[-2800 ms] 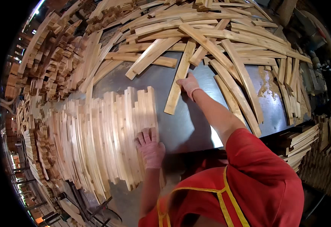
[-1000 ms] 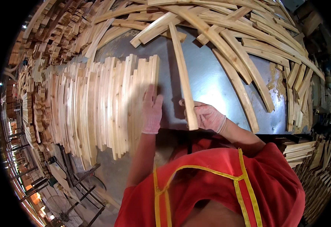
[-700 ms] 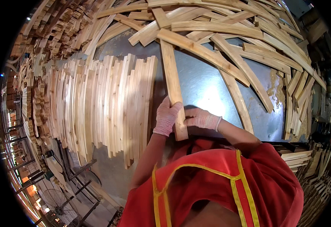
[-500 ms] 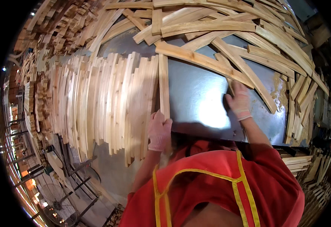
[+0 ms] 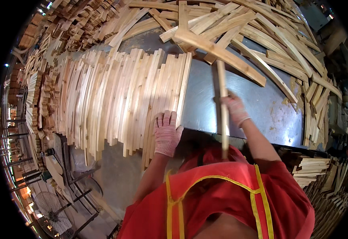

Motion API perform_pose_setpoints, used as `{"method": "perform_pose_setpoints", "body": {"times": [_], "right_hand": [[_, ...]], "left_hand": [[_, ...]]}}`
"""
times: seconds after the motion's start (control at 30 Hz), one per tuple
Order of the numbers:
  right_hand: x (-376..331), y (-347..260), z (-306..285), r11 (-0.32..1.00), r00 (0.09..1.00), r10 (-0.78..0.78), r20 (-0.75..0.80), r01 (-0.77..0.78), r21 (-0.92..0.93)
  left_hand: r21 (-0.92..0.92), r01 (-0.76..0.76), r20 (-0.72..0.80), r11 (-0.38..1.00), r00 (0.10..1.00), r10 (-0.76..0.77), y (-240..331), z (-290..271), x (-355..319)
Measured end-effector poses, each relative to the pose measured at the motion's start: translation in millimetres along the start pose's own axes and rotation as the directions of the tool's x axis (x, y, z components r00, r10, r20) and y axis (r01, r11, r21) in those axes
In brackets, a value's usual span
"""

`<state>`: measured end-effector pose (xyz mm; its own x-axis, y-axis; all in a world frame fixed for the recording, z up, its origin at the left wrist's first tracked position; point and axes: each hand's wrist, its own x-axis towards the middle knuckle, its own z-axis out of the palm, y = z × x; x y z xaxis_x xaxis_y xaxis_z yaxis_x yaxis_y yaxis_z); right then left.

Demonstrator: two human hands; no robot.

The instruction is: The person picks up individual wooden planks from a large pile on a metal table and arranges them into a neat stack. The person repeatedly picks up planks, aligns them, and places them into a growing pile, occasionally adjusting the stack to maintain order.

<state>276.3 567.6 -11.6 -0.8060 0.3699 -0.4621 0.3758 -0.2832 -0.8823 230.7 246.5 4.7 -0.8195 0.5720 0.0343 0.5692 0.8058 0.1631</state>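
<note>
Left hand [image 5: 167, 133], pink-gloved: flat, fingers spread, pressed on near ends of pale curved wooden slats [image 5: 122, 99] ranked side by side. Right hand [image 5: 233, 108]: clamped around long narrow wooden strip [image 5: 223, 111], lying over grey metal tabletop [image 5: 261, 103], near end overhanging the edge.

Red short-sleeved shirt under a red vest [image 5: 221, 199] trimmed with yellow piping. Both hands gloved: left hand [image 5: 167, 133] and right hand [image 5: 234, 108] in pale pinkish knit gloves, ribbed cuffs.
</note>
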Motion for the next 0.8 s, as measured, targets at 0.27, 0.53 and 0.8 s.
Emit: {"method": "perform_pose_setpoints", "body": {"times": [0.27,0.53,0.8], "right_hand": [[12.3,-16.8,114.8,0.654,0.937,-0.033,0.348,0.283,-0.702],[106.9,-83.3,-35.2,0.009,0.872,-0.488,0.018,0.026,-1.0],[16.0,-36.4,-3.0,0.7,0.946,0.153,0.287,0.101,-0.707]], "left_hand": [[-0.074,-0.02,0.033,0.997,0.999,0.023,16.6,-11.8,-3.1],[0.059,-0.042,-0.029,0.997,0.999,0.044,23.6,-1.3,3.3],[-0.508,0.311,0.16,0.803,0.95,-0.267,86.8,-14.7,35.8]]}}
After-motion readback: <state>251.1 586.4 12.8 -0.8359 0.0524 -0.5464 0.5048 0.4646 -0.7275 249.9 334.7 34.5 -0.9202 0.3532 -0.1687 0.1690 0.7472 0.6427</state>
